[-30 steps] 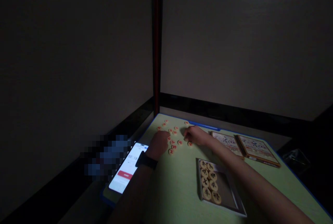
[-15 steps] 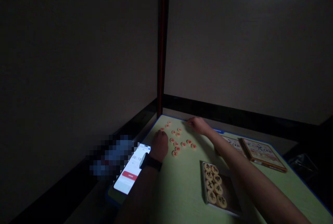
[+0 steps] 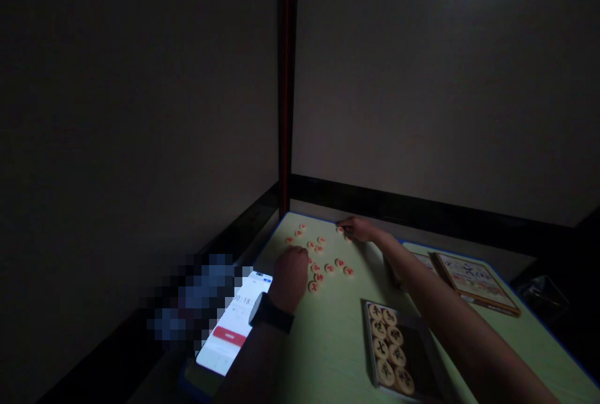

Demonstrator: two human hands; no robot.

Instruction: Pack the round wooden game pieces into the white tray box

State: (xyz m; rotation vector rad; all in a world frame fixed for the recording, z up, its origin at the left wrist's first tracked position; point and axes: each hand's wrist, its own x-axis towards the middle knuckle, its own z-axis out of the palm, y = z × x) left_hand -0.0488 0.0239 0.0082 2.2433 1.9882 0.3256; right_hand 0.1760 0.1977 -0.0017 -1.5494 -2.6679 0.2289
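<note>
Several round pale game pieces with red marks (image 3: 320,264) lie scattered on a green table (image 3: 328,341). My left hand (image 3: 290,276), with a dark watch (image 3: 269,314) on its wrist, rests curled at the near left edge of the scatter; whether it holds a piece is hidden. My right hand (image 3: 359,229) reaches to the far edge of the table, fingers pinched on a red-marked piece (image 3: 340,228). A box tray (image 3: 422,354) at the near right holds several pale pieces with black marks (image 3: 387,344).
A lit phone (image 3: 234,323) showing a timer lies at the table's left edge. Two printed box lids (image 3: 473,279) lie at the right. Dark walls meet in the corner behind, with a dark vertical post (image 3: 285,79).
My right hand went from the middle of the scatter out to the table's far edge. My left hand drew back a little toward me. The camera shifted slightly.
</note>
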